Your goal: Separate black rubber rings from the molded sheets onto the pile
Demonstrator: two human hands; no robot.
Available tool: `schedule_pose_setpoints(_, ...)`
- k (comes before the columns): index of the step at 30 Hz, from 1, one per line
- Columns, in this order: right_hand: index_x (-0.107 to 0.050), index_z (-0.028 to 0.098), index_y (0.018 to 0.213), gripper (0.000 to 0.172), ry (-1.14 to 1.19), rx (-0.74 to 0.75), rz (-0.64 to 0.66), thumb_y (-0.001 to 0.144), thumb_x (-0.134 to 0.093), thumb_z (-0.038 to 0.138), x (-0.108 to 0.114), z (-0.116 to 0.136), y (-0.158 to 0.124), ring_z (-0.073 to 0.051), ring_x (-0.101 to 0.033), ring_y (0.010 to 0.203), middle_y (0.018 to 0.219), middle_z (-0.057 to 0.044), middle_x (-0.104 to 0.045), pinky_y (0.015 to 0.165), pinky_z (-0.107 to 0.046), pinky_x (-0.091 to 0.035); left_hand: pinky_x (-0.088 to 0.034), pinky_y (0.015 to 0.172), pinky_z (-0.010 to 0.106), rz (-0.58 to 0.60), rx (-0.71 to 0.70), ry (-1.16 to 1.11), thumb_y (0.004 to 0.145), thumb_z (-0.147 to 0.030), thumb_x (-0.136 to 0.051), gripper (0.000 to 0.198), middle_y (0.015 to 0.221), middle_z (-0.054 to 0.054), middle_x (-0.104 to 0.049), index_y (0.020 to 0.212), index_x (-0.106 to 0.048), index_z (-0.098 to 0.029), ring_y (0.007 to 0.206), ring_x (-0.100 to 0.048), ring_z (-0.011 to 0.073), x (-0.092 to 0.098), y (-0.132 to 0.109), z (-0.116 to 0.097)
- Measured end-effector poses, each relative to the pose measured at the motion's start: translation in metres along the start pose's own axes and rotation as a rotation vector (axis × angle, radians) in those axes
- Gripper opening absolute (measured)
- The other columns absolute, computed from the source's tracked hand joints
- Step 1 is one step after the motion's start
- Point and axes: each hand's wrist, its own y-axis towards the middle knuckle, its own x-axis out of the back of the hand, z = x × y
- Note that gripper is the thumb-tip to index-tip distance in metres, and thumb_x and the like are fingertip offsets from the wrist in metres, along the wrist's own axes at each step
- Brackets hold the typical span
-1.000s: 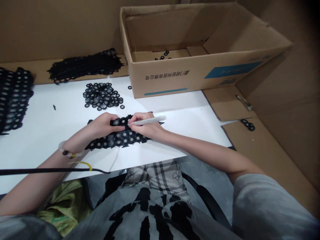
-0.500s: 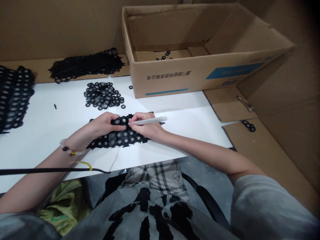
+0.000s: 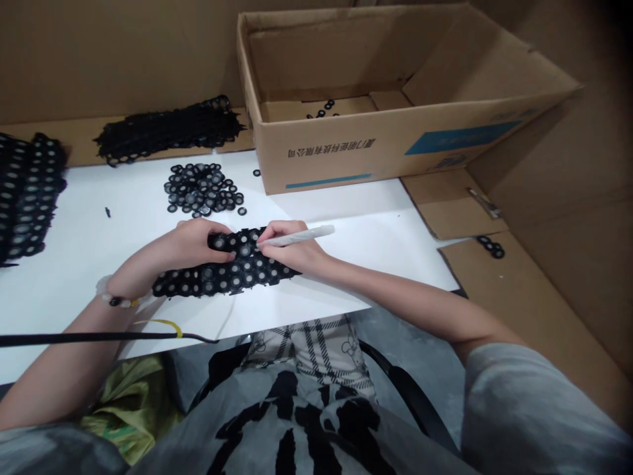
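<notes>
A strip of joined black rubber rings with grey centres (image 3: 237,272) lies on the white table, under both hands. My left hand (image 3: 195,245) grips its left part, with the fingers curled over the far edge. My right hand (image 3: 291,248) holds a slim white pen-like stick (image 3: 309,234) like a pencil, its tip against the strip's upper right rings. A beaded bracelet (image 3: 115,293) circles my left wrist.
Loose black rings form a pile (image 3: 202,189) on the white table (image 3: 93,251). Stacked ring strips (image 3: 168,128) (image 3: 27,198) lie to the left. An open cardboard box (image 3: 341,148) stands at the back. A black cable (image 3: 89,340) crosses my left forearm.
The strip and my left hand have slid left across the table. My right hand and the white stick have shifted slightly up and to the right.
</notes>
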Motion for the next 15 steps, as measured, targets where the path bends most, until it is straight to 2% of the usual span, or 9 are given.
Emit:
schedule_pose_setpoints(2, -0.068, 0.016, 0.073, 0.007, -0.005, 0.009, 0.029, 0.071, -0.064, 0.022, 0.000, 0.001, 0.000, -0.011, -0.057, 0.064, 0.068, 0.001, -0.067, 0.062, -0.024, -0.041, -0.035, 0.063, 0.028, 0.002, 0.011, 0.010, 0.067, -0.062, -0.063, 0.041, 0.069, 0.000, -0.065, 0.076, -0.066, -0.022, 0.067, -0.056, 0.0195, -0.004, 0.000, -0.004)
schedule_pose_setpoints(4, -0.068, 0.016, 0.075, 0.009, -0.014, 0.007, 0.045, 0.072, -0.064, 0.023, -0.001, 0.001, 0.000, -0.010, -0.056, 0.064, 0.070, 0.001, -0.067, 0.062, -0.025, -0.041, -0.034, 0.062, 0.029, -0.017, 0.013, 0.029, 0.070, -0.064, -0.060, 0.044, 0.064, 0.001, -0.063, 0.068, -0.062, -0.021, 0.065, -0.055, 0.0199, -0.011, 0.000, -0.007)
schedule_pose_setpoints(8, -0.068, 0.016, 0.077, 0.011, -0.038, -0.007, 0.055, 0.074, -0.064, 0.026, -0.001, 0.002, 0.001, -0.010, -0.056, 0.065, 0.072, 0.000, -0.068, 0.063, -0.025, -0.041, -0.036, 0.068, 0.030, -0.122, -0.048, 0.038, 0.072, -0.060, -0.059, 0.041, 0.075, 0.003, -0.067, 0.071, -0.063, -0.020, 0.076, -0.058, 0.0222, -0.021, 0.002, -0.007)
schedule_pose_setpoints(11, -0.068, 0.016, 0.076, 0.011, -0.038, 0.001, 0.059, 0.074, -0.064, 0.026, 0.000, 0.001, 0.001, -0.010, -0.056, 0.064, 0.071, 0.000, -0.068, 0.063, -0.025, -0.041, -0.037, 0.071, 0.030, -0.140, -0.074, 0.005, 0.072, -0.059, -0.060, 0.040, 0.077, 0.003, -0.068, 0.072, -0.063, -0.020, 0.079, -0.058, 0.0226, -0.023, 0.003, -0.004)
schedule_pose_setpoints(15, -0.068, 0.016, 0.076, 0.011, -0.029, -0.002, 0.062, 0.073, -0.064, 0.026, -0.001, 0.001, 0.000, -0.010, -0.055, 0.063, 0.071, 0.001, -0.067, 0.062, -0.025, -0.041, -0.037, 0.067, 0.028, -0.132, -0.071, -0.088, 0.070, -0.058, -0.063, 0.037, 0.068, 0.001, -0.064, 0.066, -0.060, -0.021, 0.072, -0.055, 0.0206, -0.021, 0.003, -0.002)
